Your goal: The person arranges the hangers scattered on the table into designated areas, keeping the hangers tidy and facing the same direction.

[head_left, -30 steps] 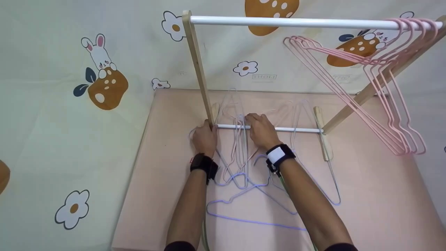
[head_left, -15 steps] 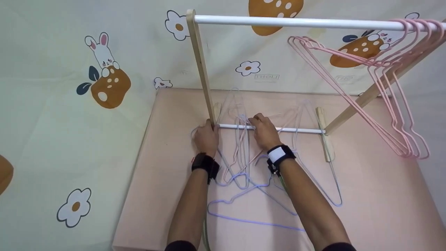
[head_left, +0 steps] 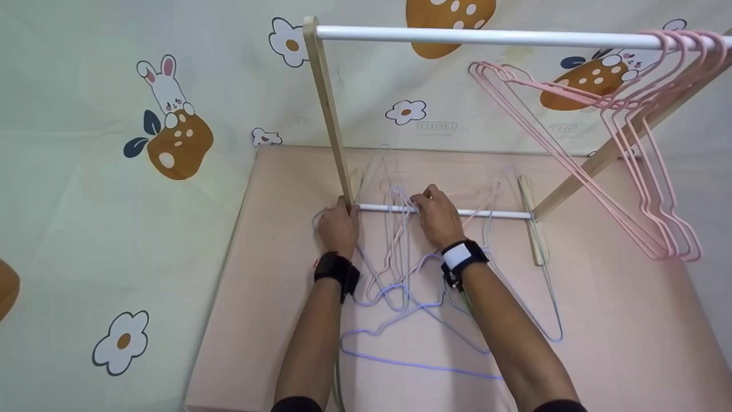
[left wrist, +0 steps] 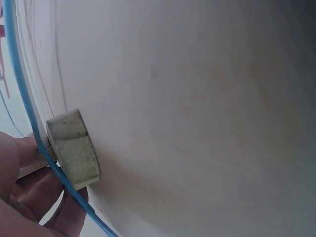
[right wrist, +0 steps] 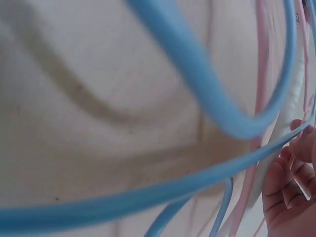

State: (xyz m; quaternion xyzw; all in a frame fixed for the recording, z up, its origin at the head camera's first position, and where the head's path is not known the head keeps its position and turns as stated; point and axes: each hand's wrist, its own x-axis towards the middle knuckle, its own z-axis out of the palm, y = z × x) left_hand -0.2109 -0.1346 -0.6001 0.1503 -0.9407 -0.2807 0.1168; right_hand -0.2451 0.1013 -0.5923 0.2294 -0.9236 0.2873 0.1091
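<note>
At the lower left corner of the rack, my left hand [head_left: 338, 230] grips the foot of the wooden post [head_left: 330, 109]. The left wrist view shows fingers [left wrist: 39, 195] behind a wooden block end [left wrist: 78, 158], with a blue hanger [left wrist: 22, 84] crossing in front. My right hand [head_left: 440, 222] is over the rack's white lower bar [head_left: 486, 214], its thumb and fingers pinching a pink hanger [head_left: 490, 195]. Its grip point is partly hidden. Around it lie tangled blue and pink hangers [head_left: 405, 257]. Close up, blue hangers [right wrist: 163, 190] cross in front of the right fingers [right wrist: 279, 190].
Several pink hangers [head_left: 629, 103] hang at the right end of the white top bar [head_left: 492, 38]. Purple-blue hangers [head_left: 420, 364] lie in front, between the forearms. The right wooden foot [head_left: 534, 240] has a hanger across it. A patterned cloth [head_left: 171, 229] covers the wall behind.
My right hand has shifted slightly to the right, and the pink hanger has slid right with it. The left hand stays on the wooden post. The view has wobbled a little.
</note>
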